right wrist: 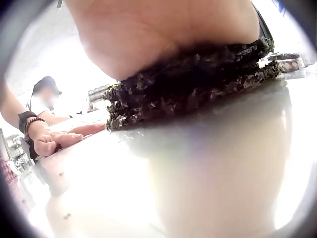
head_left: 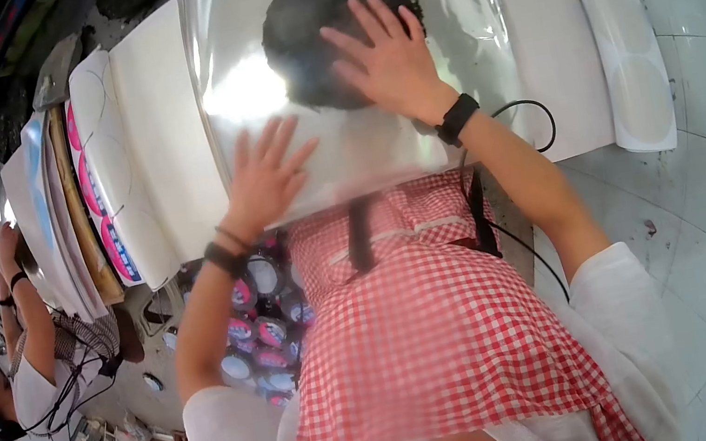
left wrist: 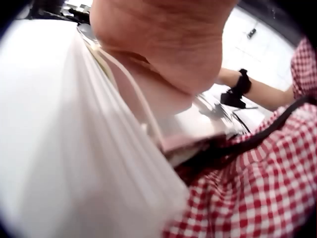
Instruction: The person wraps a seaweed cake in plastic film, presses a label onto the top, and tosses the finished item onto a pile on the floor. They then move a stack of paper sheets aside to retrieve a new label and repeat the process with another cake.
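A dark, round, flaky stack that looks like dried seaweed [head_left: 292,33] lies on a shiny, reflective work surface [head_left: 237,47]. My right hand [head_left: 388,68] rests on the stack's right side with its fingers spread. In the right wrist view, the heel of that hand is right at the top of the layered dark stack [right wrist: 188,94], whose edges are ragged. Nearer to me and to the left, my left hand [head_left: 265,179] is spread flat over the front of the shiny surface. Its heel [left wrist: 163,49] fills the top of the left wrist view, beside blurred white sheeting [left wrist: 99,148].
White label rolls [head_left: 613,33] flank the work surface on the right, with more printed label sheets [head_left: 91,182] on the left. Several round-lidded containers [head_left: 268,330] stand below, left of my checked apron [head_left: 420,331]. Another person [head_left: 38,361] works at far left. A black cable [head_left: 528,251] hangs near my right arm.
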A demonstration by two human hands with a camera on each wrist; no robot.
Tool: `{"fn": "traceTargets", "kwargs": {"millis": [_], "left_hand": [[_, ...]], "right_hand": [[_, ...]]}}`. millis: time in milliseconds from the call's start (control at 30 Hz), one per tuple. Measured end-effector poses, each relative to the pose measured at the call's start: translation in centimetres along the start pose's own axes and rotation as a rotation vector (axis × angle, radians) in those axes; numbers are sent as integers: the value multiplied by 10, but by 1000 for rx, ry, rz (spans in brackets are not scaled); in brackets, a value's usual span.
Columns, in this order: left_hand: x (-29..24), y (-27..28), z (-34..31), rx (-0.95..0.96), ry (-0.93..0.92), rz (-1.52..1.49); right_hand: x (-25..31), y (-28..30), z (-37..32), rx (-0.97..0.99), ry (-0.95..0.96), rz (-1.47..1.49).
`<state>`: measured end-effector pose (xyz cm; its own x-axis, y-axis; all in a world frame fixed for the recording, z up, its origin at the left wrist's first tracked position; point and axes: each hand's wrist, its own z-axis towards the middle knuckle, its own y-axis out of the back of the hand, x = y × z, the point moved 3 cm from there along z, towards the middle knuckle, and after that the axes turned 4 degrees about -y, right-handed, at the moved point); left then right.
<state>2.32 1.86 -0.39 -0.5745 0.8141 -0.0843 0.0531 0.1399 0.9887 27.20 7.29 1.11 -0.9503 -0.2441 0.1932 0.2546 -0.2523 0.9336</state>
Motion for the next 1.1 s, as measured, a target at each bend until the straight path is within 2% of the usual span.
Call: {"fn": "traceTargets", "kwargs": {"millis": [67, 100, 167, 300, 400, 433, 567, 667, 733, 833, 867, 933, 967, 1000, 1033, 1067, 1100], "left_hand": [[-3, 15, 11, -5, -80, -61], [13, 19, -7, -24, -87, -239], [19, 27, -14, -124, -103, -598], [27, 13, -23, -43, -79, -528], [39, 11, -26, -116, -56, -640], [27, 8, -22, -150, -51, -691], [17, 10, -28, -98, -43, -654], [26, 4, -29, -128, 2, -783], [31, 8, -28, -162, 21, -912], [32, 22, -25, -86, 50, -936], [28, 31, -21, -161, 44, -857], [32, 33, -9, 91, 19, -874], [34, 29, -2, 212, 3, -881], [36, 28, 4, 191, -65, -884], [39, 27, 6, 240, -31, -975], [43, 29, 9, 292, -1, -1067], [48, 29, 11, 346, 31, -1157]], "right_hand": [[-7, 18, -7, -60, -10, -43], [11, 3, -7, -60, -29, -16], [11, -1, -4, -68, -19, -3], [7, -13, 12, -70, 36, -9], [10, -19, 17, -84, 41, -8], [2, -16, 8, -74, 43, -18], [1, -19, 9, -96, 50, -26], [11, 4, 12, -13, 32, 11], [12, 9, 13, 17, 38, 47], [12, 6, 15, -8, 54, 9], [12, 3, 17, -48, 95, -33], [12, -1, 19, -125, 168, -126], [13, -3, 19, -55, 178, -69], [15, -4, 20, 10, 189, -11], [14, -4, 20, 76, 196, 43], [7, -7, 19, -99, 197, 231], [-1, -8, 22, -33, 178, 356]]}}
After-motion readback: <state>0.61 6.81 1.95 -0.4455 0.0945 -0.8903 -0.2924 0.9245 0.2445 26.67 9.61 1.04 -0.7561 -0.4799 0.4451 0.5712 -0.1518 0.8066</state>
